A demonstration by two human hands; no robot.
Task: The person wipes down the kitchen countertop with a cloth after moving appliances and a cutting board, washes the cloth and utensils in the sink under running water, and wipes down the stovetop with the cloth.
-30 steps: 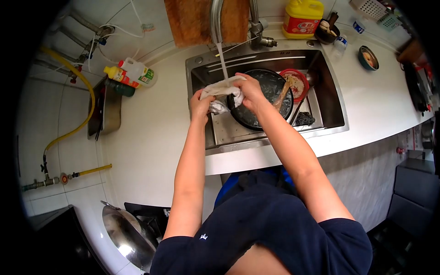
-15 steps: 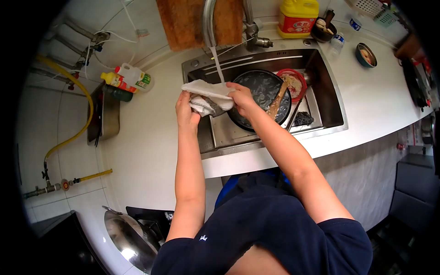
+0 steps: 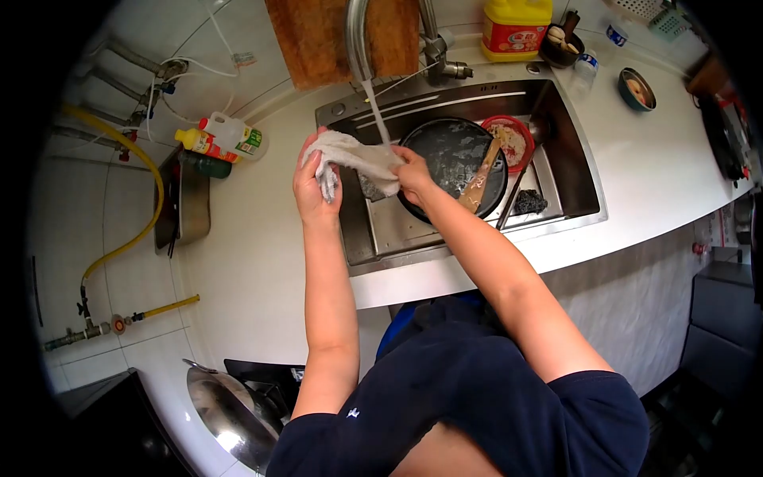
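A wet white dishcloth (image 3: 355, 157) is stretched between my two hands above the left part of the sink (image 3: 369, 256). My left hand (image 3: 316, 187) is closed around its left end, with a fold hanging down inside the palm. The right end is gripped by my right hand (image 3: 413, 175), beside the running water. The water falls from the faucet (image 3: 359, 48) just behind the cloth. Below and to the right sits a round black pan (image 3: 445, 151) in the sink, with water on its surface and a wooden spatula (image 3: 480, 183) lying across it.
Right of the pan are a red bowl (image 3: 520, 143) with food residue and a dark scouring pad (image 3: 530, 202). A yellow jug (image 3: 517, 30) and a small bowl (image 3: 637, 89) stand on the counter. Bottles (image 3: 238, 135) lie at the left. A wooden board (image 3: 314, 44) leans behind the faucet.
The cloth has gone from a folded bundle to a longer stretched shape. My left hand has shifted slightly left and turned, while my right hand stays near the stream.
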